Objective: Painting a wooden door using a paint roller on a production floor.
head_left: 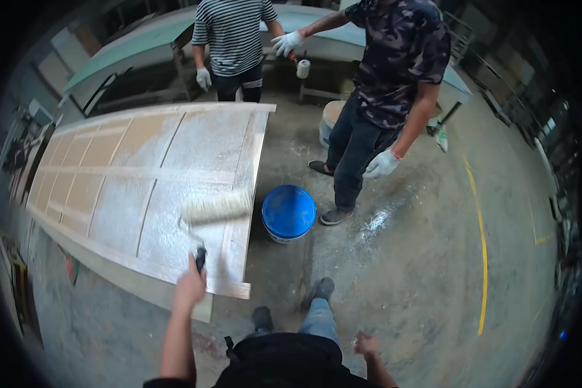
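Note:
My left hand (191,284) is closed around the black handle of a paint roller (216,207). The roller's thick, pale, shaggy sleeve is over the near right part of a large wooden panel frame (257,161). Wet, whitish, shiny coating covers the right part of the panel, while its far left sections are bare brown. Low at my right side hangs my right hand (366,344), its fingers loosely apart and somewhat blurred, with nothing seen in it. Beside the panel's right edge stands a bucket with a blue lid (289,210).
A person in a striped shirt (234,39) stands behind the panel. Another in a camouflage shirt (401,58) stands right of the bucket; between them a gloved hand holds a small roller (302,68). A pale bucket (324,136) and long tables (132,42) lie beyond. Yellow tape (482,246) marks the floor.

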The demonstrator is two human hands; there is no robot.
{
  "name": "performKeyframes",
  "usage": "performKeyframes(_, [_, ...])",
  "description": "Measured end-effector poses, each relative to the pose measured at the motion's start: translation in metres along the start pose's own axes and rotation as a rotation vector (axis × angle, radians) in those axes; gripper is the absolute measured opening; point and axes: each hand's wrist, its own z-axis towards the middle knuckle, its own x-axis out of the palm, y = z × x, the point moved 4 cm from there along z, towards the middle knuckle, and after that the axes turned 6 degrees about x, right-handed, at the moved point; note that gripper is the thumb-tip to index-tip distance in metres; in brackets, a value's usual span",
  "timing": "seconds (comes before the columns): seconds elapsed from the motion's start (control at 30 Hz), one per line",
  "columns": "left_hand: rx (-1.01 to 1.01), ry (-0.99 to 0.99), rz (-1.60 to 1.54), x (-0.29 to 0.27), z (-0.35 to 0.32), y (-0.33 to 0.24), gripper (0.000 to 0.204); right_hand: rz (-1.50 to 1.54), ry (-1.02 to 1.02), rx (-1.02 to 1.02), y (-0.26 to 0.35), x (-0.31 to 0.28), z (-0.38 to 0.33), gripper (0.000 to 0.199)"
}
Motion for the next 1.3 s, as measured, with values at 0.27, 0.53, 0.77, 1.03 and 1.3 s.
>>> performKeyframes(0.27, [-0.075,-0.054,-0.063,-0.048,0.162,-0.012,0.068,-0.120,0.007,-0.048,0.150,-0.087,0.058,0.042])
performKeyframes(0.53, [-0.143,0.015,-0.162,-0.091,0.275,-0.053,0.069,-0.256,-0.176,0.161,0.177,-0.152,0.059,0.047])
performKeyframes(0.77, [-0.142,-0.139,-0.127,-0.073,0.372,-0.058,0.070,-0.308,-0.162,0.158,0.211,-0.098,0.048,0.042])
performKeyframes(1.03, [-0.248,0.005,-0.203,-0.015,0.227,-0.112,0.076,-0.313,-0.084,-0.067,0.314,-0.058,0.070,0.033])
performKeyframes(1.3, [-0.233,-0.218,-0.481,0.039,0.058,-0.159,0.069,-0.927,0.139,-0.488,0.432,-0.009,0.097,0.045])
